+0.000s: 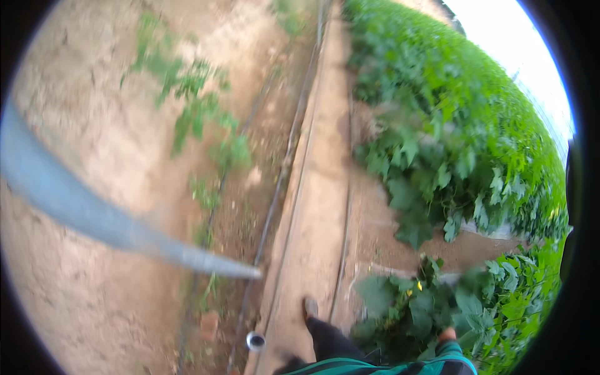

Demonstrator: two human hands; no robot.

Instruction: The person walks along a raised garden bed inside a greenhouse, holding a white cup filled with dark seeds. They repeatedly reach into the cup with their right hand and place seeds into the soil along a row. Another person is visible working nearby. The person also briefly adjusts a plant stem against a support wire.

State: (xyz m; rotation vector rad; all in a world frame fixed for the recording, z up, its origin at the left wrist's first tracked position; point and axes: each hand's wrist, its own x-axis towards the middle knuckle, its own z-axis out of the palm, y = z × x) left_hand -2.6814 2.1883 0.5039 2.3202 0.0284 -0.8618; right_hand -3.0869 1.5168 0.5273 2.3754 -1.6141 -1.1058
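My right hand [447,334] shows small and blurred at the lower right, past the end of a green-and-dark striped sleeve [451,357]. It is beside the broad green leaves of a vine [420,312], which bears a few yellow flowers. The fingers are too smeared and small to make out, and whether they touch a leaf I cannot tell. My left hand is out of the picture. Below me, one shoe [310,307] and a dark trouser leg [331,340] are on the narrow path [306,250].
A thick grey pole [125,228] slants in from the left edge. Near the path's left border is a round open pipe end [255,340]. Dark hoses [275,194] run along the path. Leafy plants [203,109] grow in bare soil at left; a dense green vine wall [462,106] rises at right.
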